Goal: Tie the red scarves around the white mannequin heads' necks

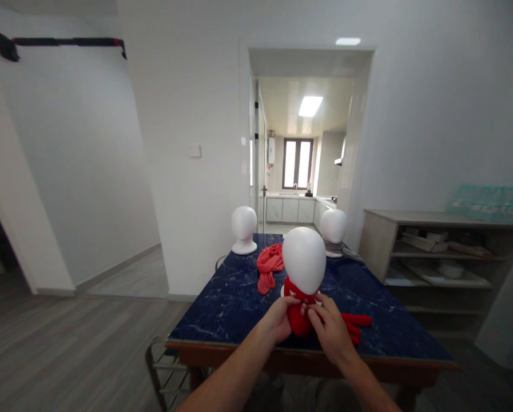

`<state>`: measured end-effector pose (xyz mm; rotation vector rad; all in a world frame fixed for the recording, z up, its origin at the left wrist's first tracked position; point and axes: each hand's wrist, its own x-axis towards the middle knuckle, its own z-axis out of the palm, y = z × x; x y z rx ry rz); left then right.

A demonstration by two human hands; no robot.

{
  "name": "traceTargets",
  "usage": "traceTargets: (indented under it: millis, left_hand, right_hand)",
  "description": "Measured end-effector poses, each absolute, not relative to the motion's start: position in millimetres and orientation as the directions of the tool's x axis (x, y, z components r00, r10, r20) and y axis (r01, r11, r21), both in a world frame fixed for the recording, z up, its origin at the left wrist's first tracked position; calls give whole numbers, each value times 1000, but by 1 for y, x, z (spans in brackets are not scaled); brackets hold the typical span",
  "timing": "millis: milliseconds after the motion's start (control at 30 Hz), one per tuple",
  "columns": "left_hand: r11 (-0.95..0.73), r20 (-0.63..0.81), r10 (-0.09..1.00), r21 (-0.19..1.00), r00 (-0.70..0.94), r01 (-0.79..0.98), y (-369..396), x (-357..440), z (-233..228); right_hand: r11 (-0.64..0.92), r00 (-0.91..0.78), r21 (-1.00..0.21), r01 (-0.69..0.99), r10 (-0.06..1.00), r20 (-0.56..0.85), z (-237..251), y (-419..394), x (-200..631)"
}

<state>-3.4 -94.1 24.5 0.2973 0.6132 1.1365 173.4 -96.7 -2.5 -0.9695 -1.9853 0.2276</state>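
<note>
A white mannequin head (304,260) stands near the front of the blue marbled table, with a red scarf (299,321) around its neck. My left hand (281,317) is closed on the scarf at the left of the neck, thumb on top. From the right, my right hand (328,326) grips the scarf close to my left fingertips, just below the head. Part of the scarf is hidden behind my fingers. A loose red end (359,325) lies on the table to the right of my right hand.
A coral scarf (270,264) lies crumpled left of the head. Two more white mannequin heads stand behind, one at the left (243,229) and one at the right (334,229) with grey cloth at its base. A shelf unit (378,246) stands right of the table (222,312).
</note>
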Motion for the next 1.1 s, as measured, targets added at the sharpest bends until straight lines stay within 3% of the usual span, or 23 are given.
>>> traceTargets:
  millis: [167, 300, 400, 500, 600, 767, 967, 1100]
  left_hand:
    - [385, -208, 922, 572, 327, -724, -108, 4, 29]
    - [241, -78, 959, 730, 272, -640, -113, 2, 28]
    - [110, -41, 986, 890, 162, -442, -104, -15, 19]
    - [-78, 71, 992, 995, -105, -64, -88, -39, 4]
    - [-199, 236, 959, 955, -159, 219, -72, -56, -5]
    - [-381, 365, 924, 877, 110, 292, -63, -60, -1]
    - [-429, 395, 902, 768, 175, 476, -67, -58, 8]
    - [-420, 392, 903, 721, 175, 551, -69, -57, 7]
  right_hand:
    - [549, -144, -645, 531, 809, 570, -12, -117, 154]
    - [446, -60, -805, 391, 885, 462, -19, -113, 151]
    - [381, -62, -895, 230, 924, 377, -19, -107, 158]
    - [283, -1, -958, 37, 959, 284, -14, -103, 166]
    - [193, 30, -964, -183, 981, 191, -8, -103, 167]
    - [36, -65, -889, -457, 995, 74, 3, -113, 166]
    - [-127, -259, -836, -534, 966, 19, 17, -125, 185]
    - [-65, -151, -902, -426, 989, 1, 22, -131, 200]
